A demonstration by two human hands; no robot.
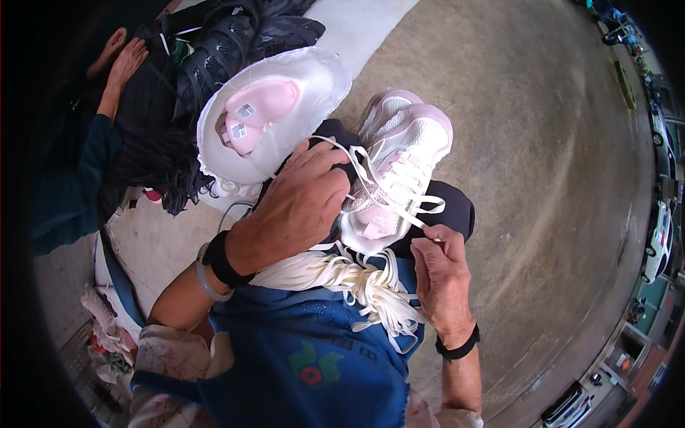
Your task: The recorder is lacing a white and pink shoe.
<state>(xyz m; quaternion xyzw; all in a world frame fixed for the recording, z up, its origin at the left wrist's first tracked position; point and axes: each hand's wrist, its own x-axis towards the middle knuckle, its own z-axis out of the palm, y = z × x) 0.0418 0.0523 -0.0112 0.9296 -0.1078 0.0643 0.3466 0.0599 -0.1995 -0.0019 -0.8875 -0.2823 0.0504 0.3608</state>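
Note:
A white and pale-pink sneaker (pixel 407 167) lies across my dark-trousered lap, toe pointing away, with a second matching shoe (pixel 378 107) partly hidden behind it. Cream lace runs through its upper eyelets. My right hand (pixel 444 274) pinches a lace end (pixel 421 223) between thumb and forefinger, at the shoe's near right side. On the shoe's left, my left hand (pixel 303 192) has its fingers curled in; a loop of lace passes over them. Its fingertips are partly hidden against the shoe. Below both hands, a thick bundle of cream shoelaces (pixel 367 282) rests on my blue apron (pixel 285 357).
Left of the shoe, a white bag (pixel 314 78) holds pink padded shoe pieces (pixel 260 107) with small labels. Beyond it is a heap of black shoe parts (pixel 235 43). Another person's hands (pixel 125 64) work there at the far left. Concrete floor (pixel 542 178) stretches right toward parked vehicles (pixel 660 235).

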